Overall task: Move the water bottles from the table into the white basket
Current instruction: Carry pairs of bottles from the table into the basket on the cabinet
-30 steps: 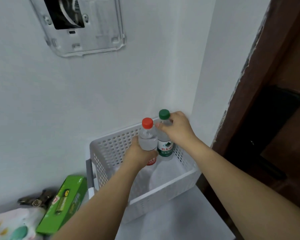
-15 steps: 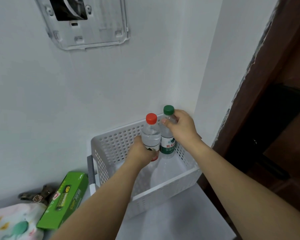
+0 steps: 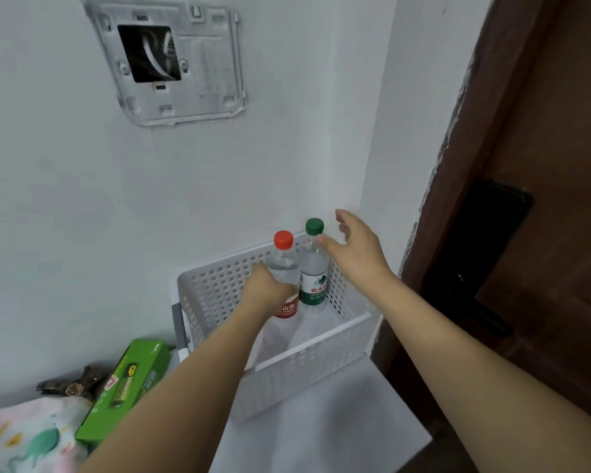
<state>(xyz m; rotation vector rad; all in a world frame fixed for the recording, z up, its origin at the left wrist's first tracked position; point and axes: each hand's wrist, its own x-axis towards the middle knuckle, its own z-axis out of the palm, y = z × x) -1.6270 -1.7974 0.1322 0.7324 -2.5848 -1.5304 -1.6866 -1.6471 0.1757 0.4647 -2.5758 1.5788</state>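
Just right of the frame's centre, the white basket (image 3: 307,356) sits on a pale table (image 3: 321,435), pushed into the corner of the wall. Both bottles stand inside it at the far wall, side by side and apparently touching: the red-capped bottle (image 3: 285,264) on the left, the green-capped bottle (image 3: 314,278) on the right. Each has its long axis upright, cap pointing toward the top of the frame, base down on the basket floor (the red one's base is hidden behind the forearm, so whether it is fully seated cannot be told).

The step in hand looks like the release at the end of placing. The right hand (image 3: 355,249) hovers by the green cap with fingers spread and relaxed, gripping nothing; its thumb tip lies very near the bottle's neck, and contact there cannot be judged. The left hand (image 3: 270,290) is wrapped round the middle of the red-capped bottle, fingers curled behind it and out of sight.

The next move probably calls for the left fingers to let go gently and draw straight back, so that neither tall, narrow bottle gets knocked over. A green battery box (image 3: 127,387) lies in the lower left; no further bottle shows on the table.
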